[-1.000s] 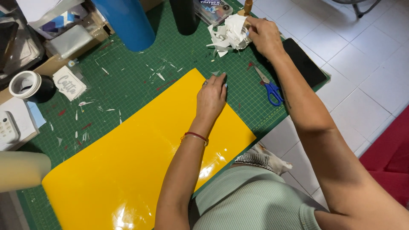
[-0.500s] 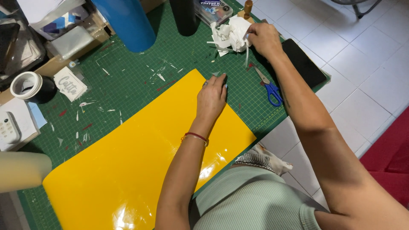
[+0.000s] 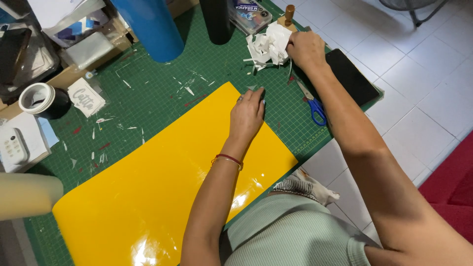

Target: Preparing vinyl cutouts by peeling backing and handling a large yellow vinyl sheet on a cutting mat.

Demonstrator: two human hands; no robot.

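A large glossy yellow vinyl sheet lies diagonally on the green cutting mat. My left hand presses flat on the sheet's far corner, fingers together. My right hand reaches to the mat's far right edge and grips a thin white strip that joins a crumpled pile of white backing paper. Blue-handled scissors lie on the mat just under my right forearm.
A blue roll and a black cylinder stand at the back. A black phone or tablet lies at the right edge. A tape roll, a white sticker, a remote and a cream roll sit left.
My right hand has drawn slightly back from the paper pile, now pulling a thin white strip. My left hand stays pressed on the yellow sheet.
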